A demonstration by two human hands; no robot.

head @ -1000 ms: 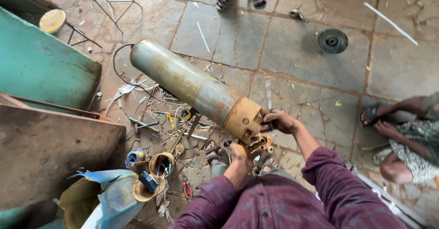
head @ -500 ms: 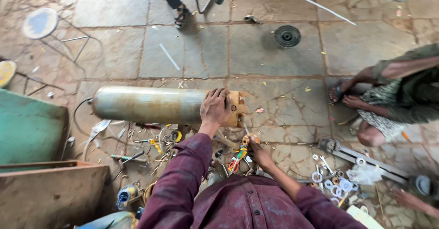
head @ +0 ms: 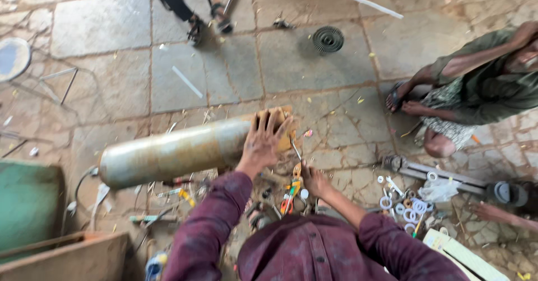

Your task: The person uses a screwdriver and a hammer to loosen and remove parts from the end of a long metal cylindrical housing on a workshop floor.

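Landmark: long dull-grey steel cylinder [head: 174,155], lying on its side on the stone-slab floor [head: 314,68], yellowed end cap [head: 283,127] at its right.

Nearest, below the cap end: right hand [head: 314,181] down in a clutter of small hand tools [head: 288,194]; fingers hidden, can't tell if it grips anything.

On the cylinder: left hand [head: 263,141] flat on the cap end, fingers spread, palm pressing, not wrapped round.

Right of the cap: white rings [head: 400,205] and a metal bar [head: 437,174]. Beyond those, another person [head: 476,96] crouching.

Far side of the cylinder: round black coil [head: 328,38].

Handling, as a judgement: heavy, rigid, smooth round shell, likely to roll. Best hold is the cap rim or both ends, palms braced against rolling.
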